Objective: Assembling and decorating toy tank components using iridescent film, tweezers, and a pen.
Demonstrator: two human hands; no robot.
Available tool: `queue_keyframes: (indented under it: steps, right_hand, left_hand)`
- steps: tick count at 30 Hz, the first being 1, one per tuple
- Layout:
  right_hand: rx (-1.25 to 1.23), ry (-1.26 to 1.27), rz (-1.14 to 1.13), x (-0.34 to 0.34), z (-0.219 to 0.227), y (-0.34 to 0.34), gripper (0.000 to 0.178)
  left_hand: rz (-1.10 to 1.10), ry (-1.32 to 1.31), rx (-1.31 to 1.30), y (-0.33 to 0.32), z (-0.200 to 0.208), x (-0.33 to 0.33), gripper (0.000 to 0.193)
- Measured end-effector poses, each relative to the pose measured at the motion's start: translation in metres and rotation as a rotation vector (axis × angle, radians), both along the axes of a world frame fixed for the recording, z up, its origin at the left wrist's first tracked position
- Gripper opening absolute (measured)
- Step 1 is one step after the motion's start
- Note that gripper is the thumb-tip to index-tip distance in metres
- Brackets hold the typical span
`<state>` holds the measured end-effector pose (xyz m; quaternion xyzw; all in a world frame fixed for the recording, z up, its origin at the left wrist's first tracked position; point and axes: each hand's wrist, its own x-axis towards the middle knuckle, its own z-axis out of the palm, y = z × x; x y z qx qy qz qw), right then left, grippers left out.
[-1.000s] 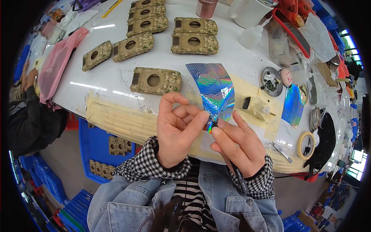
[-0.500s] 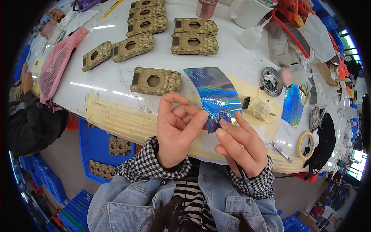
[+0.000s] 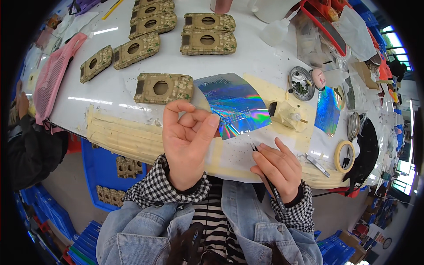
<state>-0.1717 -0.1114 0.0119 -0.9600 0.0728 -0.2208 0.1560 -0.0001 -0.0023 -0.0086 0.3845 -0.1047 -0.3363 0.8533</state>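
Note:
My left hand (image 3: 184, 148) pinches the near left corner of a shiny blue holographic sheet (image 3: 236, 99) between thumb and fingers. Small raised dots cover part of the sheet, which curves slightly above the table. Black tweezers (image 3: 273, 191) lie in my right hand (image 3: 282, 170), their tips pointing up and left, just short of the sheet's near edge. Whether the tips hold anything is too small to tell. Just beyond my left hand sits a camouflage-painted model tank hull (image 3: 143, 90) with a round hole in its top.
Several similar hulls (image 3: 212, 47) stand farther back. To the right are a wrapped block with a peg (image 3: 293, 119), a round metal dish (image 3: 311, 95), another holographic sheet (image 3: 327, 115), metal tweezers (image 3: 318, 165) and a tape roll (image 3: 338, 155). A blue tray (image 3: 90, 165) sits below the table's left edge.
My right hand has drawn back from the sheet, down and to the right, bringing the tweezers into plain sight. My left hand still holds the sheet, now turned flatter. The whole view has shifted slightly.

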Motion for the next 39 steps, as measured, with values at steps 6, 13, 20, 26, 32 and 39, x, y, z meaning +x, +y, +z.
queue_keyframes:
  steps: [6, 13, 20, 26, 32, 39]
  right_hand:
    - [-0.002, -0.013, 0.005, 0.011, -0.005, 0.002, 0.033]
    - [-0.023, 0.08, 0.02, 0.016, -0.002, 0.002, 0.032]
    - [-0.001, 0.139, 0.046, 0.019, 0.007, 0.0, 0.031]
    - [0.091, -0.003, 0.043, 0.009, 0.006, -0.004, 0.034]
    - [0.121, -0.066, 0.029, 0.009, 0.014, -0.004, 0.033]
    - [-0.044, 0.05, 0.042, 0.025, 0.004, -0.003, 0.029]
  left_hand:
    - [0.023, -0.029, 0.045, 0.0, -0.001, 0.0, 0.036]
    - [-0.031, -0.092, 0.026, 0.003, -0.001, 0.0, 0.029]
    - [0.009, -0.016, 0.043, 0.0, -0.001, 0.0, 0.036]
    - [-0.004, -0.005, 0.043, 0.0, 0.001, 0.0, 0.035]
    - [-0.029, -0.065, 0.05, 0.0, 0.002, -0.001, 0.03]
    - [-0.007, -0.017, 0.02, 0.0, 0.0, 0.001, 0.034]
